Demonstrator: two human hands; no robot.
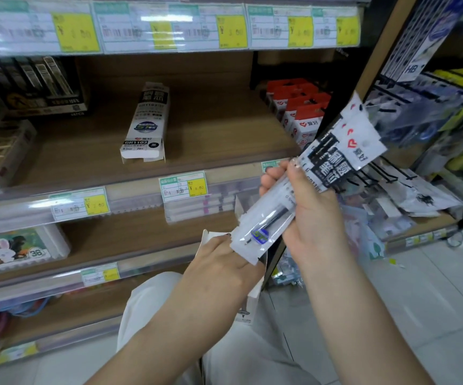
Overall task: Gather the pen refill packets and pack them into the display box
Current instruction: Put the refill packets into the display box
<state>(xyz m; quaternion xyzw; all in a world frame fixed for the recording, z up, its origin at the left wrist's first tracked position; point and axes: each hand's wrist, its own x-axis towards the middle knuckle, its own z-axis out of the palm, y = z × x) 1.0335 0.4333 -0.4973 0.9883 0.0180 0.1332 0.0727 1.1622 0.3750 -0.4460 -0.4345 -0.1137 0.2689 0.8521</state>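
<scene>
Pen refill packets (pixel 308 173), clear sleeves with white-and-black headers, are fanned in the right hand (pixel 312 207), its grip pinching them mid-length. Left hand (pixel 222 259) clasps the white display box (pixel 252 295) below. Behind, a wooden shelf (pixel 211 129) carries a box marked "GR1103" (pixel 145 123) and yellow price tags (pixel 197 186).

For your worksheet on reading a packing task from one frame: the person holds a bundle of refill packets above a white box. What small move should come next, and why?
Probably lower the refill packets tail-first into the display box. The right hand grips the bundle tilted, its lower end already at the box's open top, which the left hand steadies.
</scene>
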